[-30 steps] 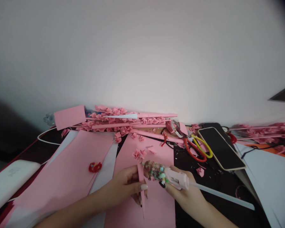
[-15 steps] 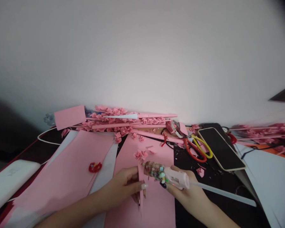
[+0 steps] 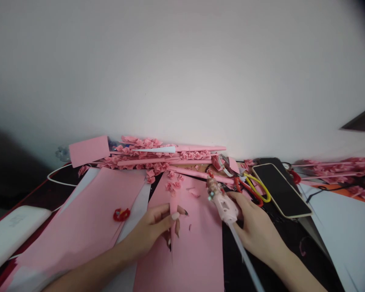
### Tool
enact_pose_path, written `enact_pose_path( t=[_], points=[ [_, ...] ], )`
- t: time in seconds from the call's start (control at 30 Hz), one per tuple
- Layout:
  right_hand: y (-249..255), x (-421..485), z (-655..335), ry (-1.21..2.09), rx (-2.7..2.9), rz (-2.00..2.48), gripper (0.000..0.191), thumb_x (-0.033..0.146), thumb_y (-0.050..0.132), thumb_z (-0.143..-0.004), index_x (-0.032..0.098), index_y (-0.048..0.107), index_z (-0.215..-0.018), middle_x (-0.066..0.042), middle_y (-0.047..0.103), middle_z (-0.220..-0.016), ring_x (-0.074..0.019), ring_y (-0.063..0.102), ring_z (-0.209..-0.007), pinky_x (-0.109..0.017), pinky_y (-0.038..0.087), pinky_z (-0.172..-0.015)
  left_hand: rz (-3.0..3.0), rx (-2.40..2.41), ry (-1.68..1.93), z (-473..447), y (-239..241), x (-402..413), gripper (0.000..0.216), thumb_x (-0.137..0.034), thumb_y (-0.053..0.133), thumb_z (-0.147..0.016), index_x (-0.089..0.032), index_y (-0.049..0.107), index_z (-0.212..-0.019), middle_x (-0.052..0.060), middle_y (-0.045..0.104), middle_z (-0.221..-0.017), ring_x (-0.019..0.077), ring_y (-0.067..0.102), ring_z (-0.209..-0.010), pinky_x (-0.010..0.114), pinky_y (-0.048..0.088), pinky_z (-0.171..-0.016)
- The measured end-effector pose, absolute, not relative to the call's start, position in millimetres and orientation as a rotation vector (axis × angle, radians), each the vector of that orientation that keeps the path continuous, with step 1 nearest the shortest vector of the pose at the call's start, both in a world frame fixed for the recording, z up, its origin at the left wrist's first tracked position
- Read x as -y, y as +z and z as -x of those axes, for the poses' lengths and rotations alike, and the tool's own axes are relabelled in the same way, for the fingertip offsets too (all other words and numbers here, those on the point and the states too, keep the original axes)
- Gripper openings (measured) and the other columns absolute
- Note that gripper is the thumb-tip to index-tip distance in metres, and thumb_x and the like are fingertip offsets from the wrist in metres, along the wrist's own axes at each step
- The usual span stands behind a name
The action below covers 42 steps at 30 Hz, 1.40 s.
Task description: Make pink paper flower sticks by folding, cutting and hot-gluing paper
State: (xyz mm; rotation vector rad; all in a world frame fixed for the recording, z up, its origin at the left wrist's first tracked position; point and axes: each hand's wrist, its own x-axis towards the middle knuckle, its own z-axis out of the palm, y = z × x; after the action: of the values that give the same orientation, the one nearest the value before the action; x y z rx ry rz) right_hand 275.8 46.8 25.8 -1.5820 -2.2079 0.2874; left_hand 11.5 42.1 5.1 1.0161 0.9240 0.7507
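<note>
1. Because the left hand (image 3: 156, 229) pinches it between thumb and fingertips near its upper end, the pink paper roll (image 3: 171, 233) keeps its tight, narrow shape. It stands steeply, with its lower tip down at the big pink sheet (image 3: 197, 251) near the table's front edge.
2. The other fingers of that hand curl in behind the roll, so all of them are closed on it and none is spread.
3. The right hand (image 3: 257, 233) is wrapped around the glue gun (image 3: 223, 202). Its fingers are closed on the body, and its decorated nozzle end points up and away from the roll, well apart from it.
4. A clear glue stick (image 3: 246, 259) pokes out of the gun's back end and runs down past the wrist.
5. The pink sheet lies flat under both hands, covering the dark tabletop (image 3: 280, 239) there.
6. Small pink paper flowers (image 3: 146, 156) and long rolled stems are heaped against the wall, behind the hands.
7. Scissors (image 3: 252, 186) with red and yellow handles lie just beside the gun's nozzle, and a phone (image 3: 280, 190) lies face up beyond them.
</note>
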Motion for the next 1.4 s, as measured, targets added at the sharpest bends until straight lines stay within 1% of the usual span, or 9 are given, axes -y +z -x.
enact_pose_path(
  t=[0.17, 0.3, 0.4, 0.47, 0.57, 0.73, 0.9, 1.13, 1.4],
  points=[
    [21.1, -53.0, -283.8, 0.192, 2.275, 1.652, 0.048, 0.02, 0.049, -0.079, 0.014, 0.041, -0.125, -0.014, 0.055, -0.116, -0.0274, 0.054, -0.106, -0.042, 0.045, -0.089, -0.919, -1.036, 1.037, -7.8, 0.7, -46.8, 0.024, -0.04, 0.054, -0.087, -0.016, 0.056, -0.087, -0.003, 0.048, -0.067, 0.0073, 0.046, -0.053, 0.02, 0.041, -0.05],
    [22.5, -57.8, -286.5, 0.037, 2.214, 1.588, 0.036, 0.027, 0.052, -0.082, 0.014, 0.051, -0.116, -0.014, 0.056, -0.112, -0.0288, 0.051, -0.107, -0.045, 0.041, -0.093, -0.899, -1.087, 1.091, -6.8, -1.1, -48.7, 0.024, -0.04, 0.052, -0.089, -0.018, 0.053, -0.098, -0.003, 0.047, -0.073, 0.0094, 0.046, -0.059, 0.022, 0.043, -0.053],
    [29.2, -63.4, -280.7, 0.006, 2.12, 1.495, 0.023, 0.025, 0.049, -0.086, 0.017, 0.056, -0.106, -0.012, 0.057, -0.106, -0.0263, 0.052, -0.103, -0.041, 0.043, -0.089, -0.896, -1.106, 1.084, -7.8, -1.4, -48.9, 0.027, -0.04, 0.051, -0.089, -0.019, 0.051, -0.105, -0.003, 0.047, -0.074, 0.0099, 0.046, -0.06, 0.023, 0.043, -0.054],
    [35.5, -67.9, -270.9, 0.1, 2.153, 1.427, 0.017, 0.02, 0.048, -0.087, 0.018, 0.058, -0.101, -0.01, 0.059, -0.101, -0.0234, 0.055, -0.098, -0.037, 0.045, -0.086, -0.907, -1.108, 1.073, -8.5, -0.6, -49.0, 0.029, -0.041, 0.051, -0.089, -0.019, 0.05, -0.108, -0.003, 0.047, -0.074, 0.0102, 0.047, -0.061, 0.023, 0.043, -0.056],
    [44.4, -77.1, -249.1, 0.263, 2.274, 1.312, 0.018, 0.014, 0.047, -0.086, 0.019, 0.062, -0.095, -0.008, 0.059, -0.096, -0.0201, 0.057, -0.091, -0.032, 0.046, -0.081, -0.956, -1.113, 1.047, -9.3, 2.1, -49.3, 0.033, -0.043, 0.05, -0.088, -0.018, 0.049, -0.11, -0.003, 0.048, -0.074, 0.0105, 0.047, -0.06, 0.023, 0.042, -0.056],
    [49.9, -104.4, -208.7, 0.17, 2.471, 1.47, 0.02, 0.012, 0.049, -0.085, 0.017, 0.065, -0.097, -0.009, 0.06, -0.095, -0.0187, 0.058, -0.087, -0.028, 0.045, -0.076, -1.061, -1.142, 0.963, -10.9, 7.3, -48.9, 0.031, -0.044, 0.05, -0.088, -0.017, 0.051, -0.102, -0.003, 0.05, -0.069, 0.0113, 0.05, -0.059, 0.024, 0.042, -0.059],
    [43.2, -135.3, -179.0, 0.097, 2.502, 1.547, 0.018, 0.016, 0.051, -0.085, 0.015, 0.067, -0.094, -0.011, 0.062, -0.094, -0.021, 0.06, -0.083, -0.029, 0.042, -0.072, -1.099, -1.156, 0.937, -13.5, 10.5, -48.7, 0.031, -0.043, 0.052, -0.085, -0.016, 0.051, -0.101, -0.004, 0.052, -0.066, 0.0116, 0.051, -0.058, 0.025, 0.042, -0.058],
    [31.9, -149.4, -169.9, 0.081, 2.554, 1.551, 0.019, 0.011, 0.049, -0.084, 0.015, 0.067, -0.086, -0.011, 0.066, -0.091, -0.0204, 0.06, -0.086, -0.028, 0.04, -0.074, -1.103, -1.146, 0.934, -14.1, 11.8, -49.5, 0.034, -0.044, 0.053, -0.082, -0.016, 0.052, -0.102, -0.005, 0.05, -0.063, 0.0123, 0.051, -0.057, 0.026, 0.043, -0.057],
    [34.0, -141.9, -169.3, 0.102, 2.552, 1.534, 0.02, 0.015, 0.049, -0.086, 0.016, 0.067, -0.094, -0.01, 0.067, -0.097, -0.0206, 0.061, -0.089, -0.028, 0.04, -0.075, -1.114, -1.142, 0.931, -15.6, 9.7, -48.9, 0.036, -0.046, 0.053, -0.082, -0.016, 0.051, -0.102, -0.004, 0.051, -0.064, 0.0129, 0.052, -0.058, 0.026, 0.043, -0.057]
  ],
)
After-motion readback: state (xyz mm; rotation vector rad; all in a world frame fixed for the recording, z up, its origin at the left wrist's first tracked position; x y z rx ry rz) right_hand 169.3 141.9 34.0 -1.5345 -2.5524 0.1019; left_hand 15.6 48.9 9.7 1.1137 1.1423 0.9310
